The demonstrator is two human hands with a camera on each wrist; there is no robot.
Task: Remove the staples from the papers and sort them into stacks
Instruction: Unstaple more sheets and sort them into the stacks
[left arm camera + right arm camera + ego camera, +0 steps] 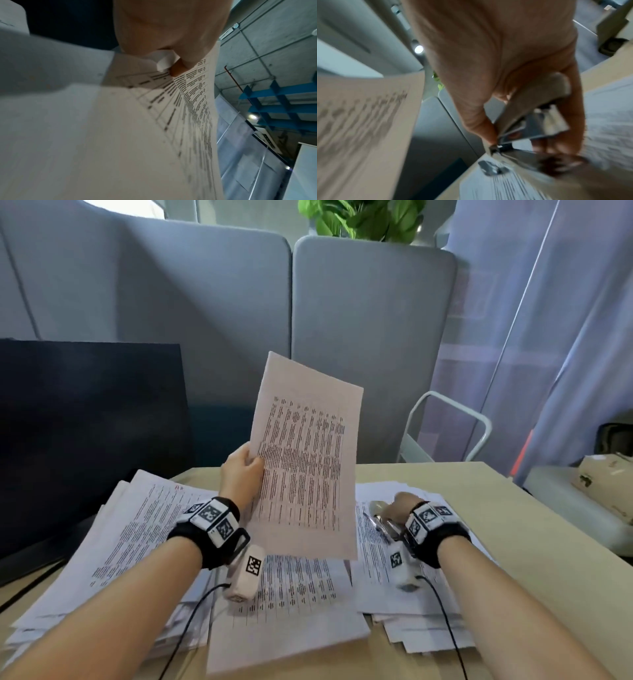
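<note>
My left hand (pixel 241 470) pinches a printed sheet (pixel 305 460) by its left edge and holds it upright above the desk. In the left wrist view the thumb (pixel 178 69) presses a folded corner of that sheet (pixel 154 121). My right hand (pixel 399 506) is low over the right stack (pixel 411 594) and grips a metal staple remover (pixel 380 520). In the right wrist view the fingers (pixel 481 121) curl around the staple remover (pixel 530 117), whose tip hangs just above the paper. A left stack (pixel 130 539) and a middle stack (pixel 291 611) lie on the desk.
A dark monitor (pixel 89 433) stands at the back left. Grey divider panels (pixel 370 337) rise behind the beige desk (pixel 513 535). A white chair frame (pixel 445 426) and a cardboard box (pixel 606 481) are at the right. Wrist-camera cables (pixel 445 618) trail over the papers.
</note>
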